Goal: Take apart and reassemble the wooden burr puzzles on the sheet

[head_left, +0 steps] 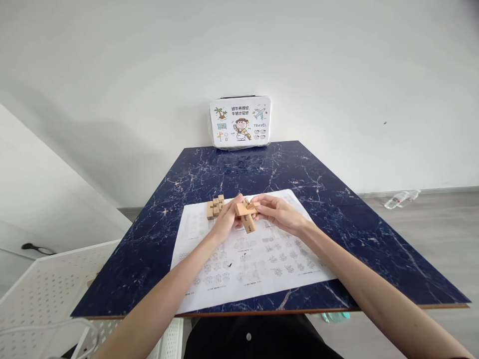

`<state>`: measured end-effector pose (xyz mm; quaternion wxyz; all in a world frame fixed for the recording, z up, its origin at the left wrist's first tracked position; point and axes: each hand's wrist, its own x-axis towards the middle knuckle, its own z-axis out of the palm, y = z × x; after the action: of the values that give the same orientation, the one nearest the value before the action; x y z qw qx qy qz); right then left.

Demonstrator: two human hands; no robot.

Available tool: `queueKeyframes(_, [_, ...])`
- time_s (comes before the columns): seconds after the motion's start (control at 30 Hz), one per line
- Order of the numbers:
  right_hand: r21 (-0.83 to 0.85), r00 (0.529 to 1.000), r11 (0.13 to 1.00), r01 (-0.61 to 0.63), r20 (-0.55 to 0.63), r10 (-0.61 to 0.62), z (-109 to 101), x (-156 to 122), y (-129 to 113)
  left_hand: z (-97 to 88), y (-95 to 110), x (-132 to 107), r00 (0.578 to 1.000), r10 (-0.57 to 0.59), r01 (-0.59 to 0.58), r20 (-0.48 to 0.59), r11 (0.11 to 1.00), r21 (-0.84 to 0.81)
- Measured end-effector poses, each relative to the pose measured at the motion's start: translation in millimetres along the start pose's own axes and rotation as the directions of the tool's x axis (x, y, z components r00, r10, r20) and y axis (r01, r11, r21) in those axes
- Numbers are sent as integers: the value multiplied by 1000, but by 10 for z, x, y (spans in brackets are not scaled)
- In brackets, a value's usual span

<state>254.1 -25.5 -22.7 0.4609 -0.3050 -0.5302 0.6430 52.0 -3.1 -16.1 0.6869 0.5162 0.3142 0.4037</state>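
**Two-handed work, mid-frame**

Head view: holds crossed wooden puzzle pieces (247,210) at the centre of the frame, over a printed diagram sheet (239,291). Has left grip (225,220) curled around their left side, right grip (279,213) closed to a thumb-and-finger pinch at their right end. Seems midway through fitting or parting the pieces; cannot tell which. Calls next for a steady left grip and a small, well-aligned push or pull from the right. Also shows a wooden block cluster (214,211) just left of the left grip, and, upper centre, a cartoon-printed case (241,122) on the tabletop (149,249).
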Motion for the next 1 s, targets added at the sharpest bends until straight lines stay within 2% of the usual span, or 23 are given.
queueKeyframes(0.17, [-135,997,991,8,-69,-18,21,-1,27,14,-12,-4,996,-89,90,22,992,-83])
queueKeyframes(0.37, [-125,988,992,0,-154,-20,-40,28,102,124,-5,-46,999,47,-44,9,984,-174])
queueKeyframes(0.57, [-26,998,999,-20,-67,18,29,16,109,142,29,-82,1000,28,-25,9,962,-271])
queueKeyframes(0.83, [-15,996,999,29,82,-27,84,-28,113,-9,84,-55,997,10,4,81,984,-178])
queueKeyframes(1.0, [-10,992,1000,0,128,1,86,-37,87,-30,112,-48,996,2,16,86,977,-212])
